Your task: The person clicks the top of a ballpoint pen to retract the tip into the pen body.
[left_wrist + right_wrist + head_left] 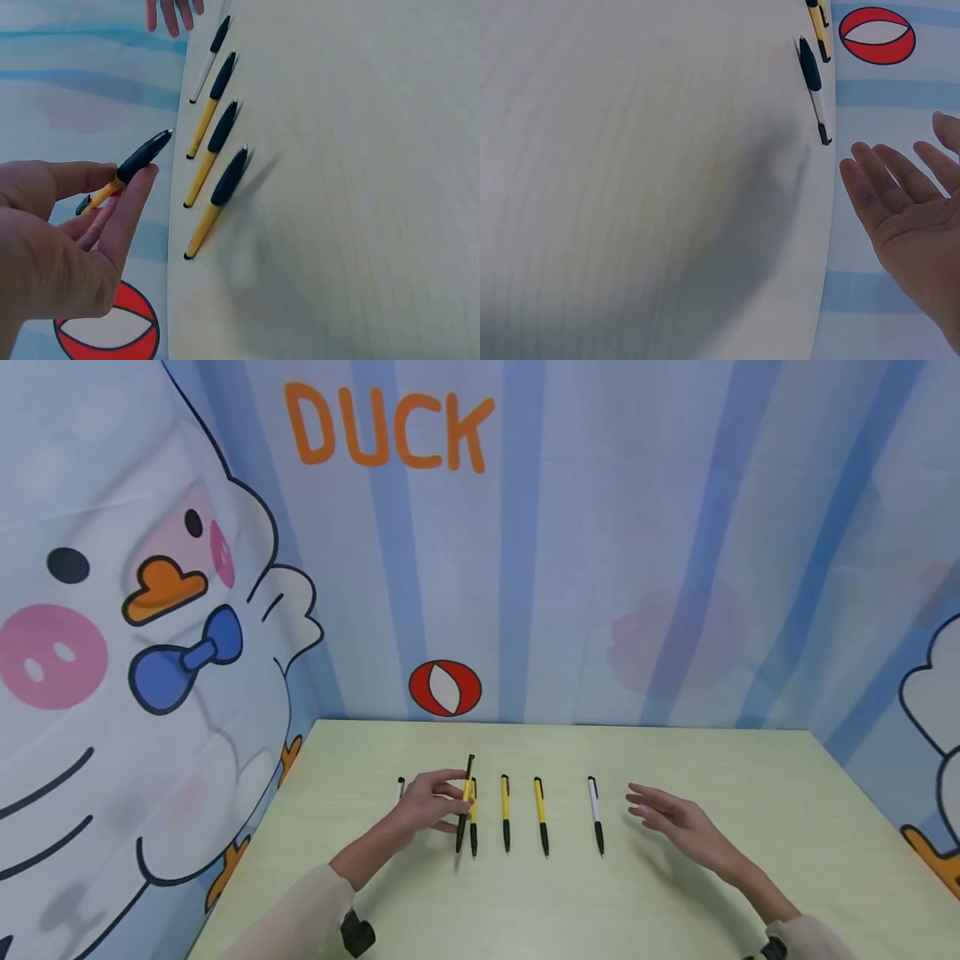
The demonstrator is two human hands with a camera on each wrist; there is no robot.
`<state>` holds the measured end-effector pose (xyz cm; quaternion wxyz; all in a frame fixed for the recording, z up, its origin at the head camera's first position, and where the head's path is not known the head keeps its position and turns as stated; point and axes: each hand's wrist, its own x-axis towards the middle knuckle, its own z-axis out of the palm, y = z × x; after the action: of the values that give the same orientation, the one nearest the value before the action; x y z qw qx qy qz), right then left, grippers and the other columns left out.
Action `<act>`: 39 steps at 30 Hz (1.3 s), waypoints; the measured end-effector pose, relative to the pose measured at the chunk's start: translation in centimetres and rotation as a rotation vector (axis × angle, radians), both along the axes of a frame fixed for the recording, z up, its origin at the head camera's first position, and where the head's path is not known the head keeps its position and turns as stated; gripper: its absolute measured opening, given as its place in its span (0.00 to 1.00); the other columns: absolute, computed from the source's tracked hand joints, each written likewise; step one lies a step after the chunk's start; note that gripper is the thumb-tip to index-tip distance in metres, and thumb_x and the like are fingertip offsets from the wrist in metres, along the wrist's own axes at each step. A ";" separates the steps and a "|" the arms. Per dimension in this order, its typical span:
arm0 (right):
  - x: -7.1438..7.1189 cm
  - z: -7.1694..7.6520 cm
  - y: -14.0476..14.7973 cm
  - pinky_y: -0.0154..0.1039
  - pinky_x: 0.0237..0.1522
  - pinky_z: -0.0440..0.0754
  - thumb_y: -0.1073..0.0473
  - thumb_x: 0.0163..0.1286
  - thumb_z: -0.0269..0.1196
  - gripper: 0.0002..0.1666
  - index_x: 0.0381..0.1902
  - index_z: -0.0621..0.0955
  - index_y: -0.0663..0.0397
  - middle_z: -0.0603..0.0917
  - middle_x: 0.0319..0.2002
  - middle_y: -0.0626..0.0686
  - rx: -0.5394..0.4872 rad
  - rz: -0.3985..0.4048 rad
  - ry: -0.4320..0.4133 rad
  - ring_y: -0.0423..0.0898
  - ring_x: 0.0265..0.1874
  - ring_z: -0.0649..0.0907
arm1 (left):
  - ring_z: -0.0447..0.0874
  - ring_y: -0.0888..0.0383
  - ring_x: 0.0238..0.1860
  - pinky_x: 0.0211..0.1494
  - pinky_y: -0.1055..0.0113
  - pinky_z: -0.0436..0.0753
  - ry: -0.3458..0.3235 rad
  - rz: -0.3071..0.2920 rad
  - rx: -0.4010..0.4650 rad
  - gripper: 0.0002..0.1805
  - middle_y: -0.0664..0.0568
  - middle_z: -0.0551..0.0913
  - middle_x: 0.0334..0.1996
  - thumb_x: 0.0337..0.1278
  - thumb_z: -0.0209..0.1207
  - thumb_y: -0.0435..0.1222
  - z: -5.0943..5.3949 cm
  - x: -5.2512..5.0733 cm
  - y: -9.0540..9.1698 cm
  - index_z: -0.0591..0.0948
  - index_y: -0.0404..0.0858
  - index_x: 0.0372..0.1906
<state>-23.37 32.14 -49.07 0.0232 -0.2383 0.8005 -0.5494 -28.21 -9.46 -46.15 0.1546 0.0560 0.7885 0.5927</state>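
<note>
My left hand (429,803) pinches a yellow and black pen (464,810) between thumb and fingers, raised above the table, black grip end downward in the head view. Right beside it another yellow pen (473,827) lies on the table. In the left wrist view the hand (75,232) holds the pen (139,161) left of a row of lying pens. My right hand (686,831) hovers with relaxed fingers, holding nothing, to the right of a white and black pen (596,814). The right wrist view shows that hand (915,217) palm visible, apart from the white pen (811,75).
Two more yellow pens (506,810) (541,814) lie between the held pen and the white one. Another white pen (401,787) is partly hidden behind my left hand. A printed curtain (570,568) stands behind the pale table (540,910).
</note>
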 end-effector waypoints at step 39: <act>-0.6 1.9 -11.7 0.71 0.71 0.68 0.59 0.61 0.76 0.69 0.84 0.41 0.37 0.51 0.82 0.64 0.065 0.125 0.092 0.70 0.78 0.57 | 0.91 0.58 0.42 0.40 0.57 0.93 0.036 -0.164 0.286 0.36 0.39 0.85 0.52 0.61 0.68 0.29 -0.3 3.9 6.2 0.73 0.50 0.74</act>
<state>-23.94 20.40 -47.16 0.0283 -0.3119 0.8016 -0.5093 -24.36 -3.24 -46.48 0.1786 0.1522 0.6916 0.6832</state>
